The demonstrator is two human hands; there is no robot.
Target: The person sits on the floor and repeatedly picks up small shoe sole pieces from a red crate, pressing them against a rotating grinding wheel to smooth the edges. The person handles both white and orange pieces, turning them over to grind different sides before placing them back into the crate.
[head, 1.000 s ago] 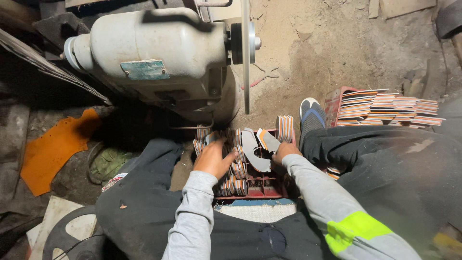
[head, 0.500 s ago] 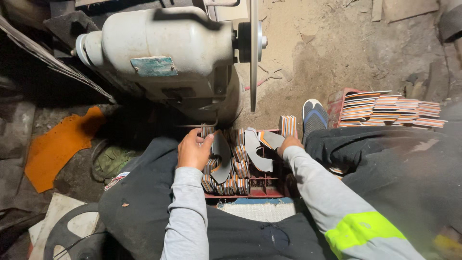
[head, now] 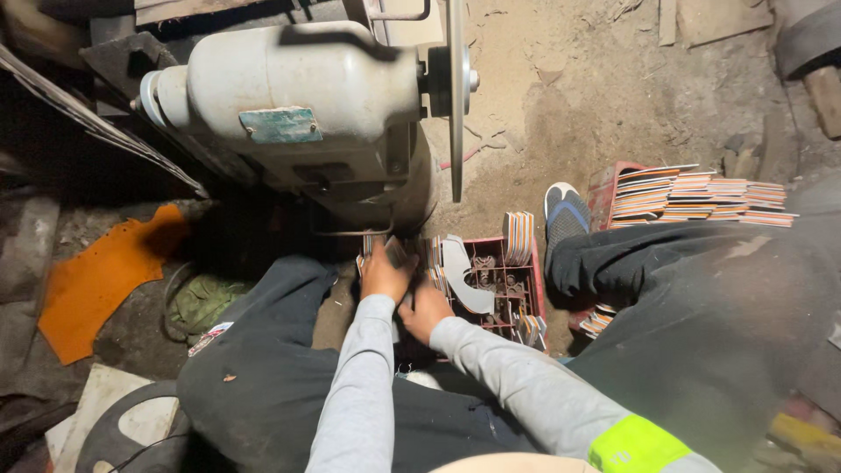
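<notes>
In the red crate between the person's knees, the left hand closes its fingers on a small stack of flat sole-shaped pieces at the crate's ten o'clock corner. The right hand rests just beside it at four o'clock, knuckles up; whether it grips anything cannot be told. A pale curved sole piece stands at three o'clock from the hands, below the grey grinder motor.

The motor housing looked like painted metal, smooth and dully glossy, its disc bare metal. The crate seemed red plastic, the sole-shaped cutouts matt grey sheet. The sleeves were soft knit cloth, the ground rough, dusty earth.
</notes>
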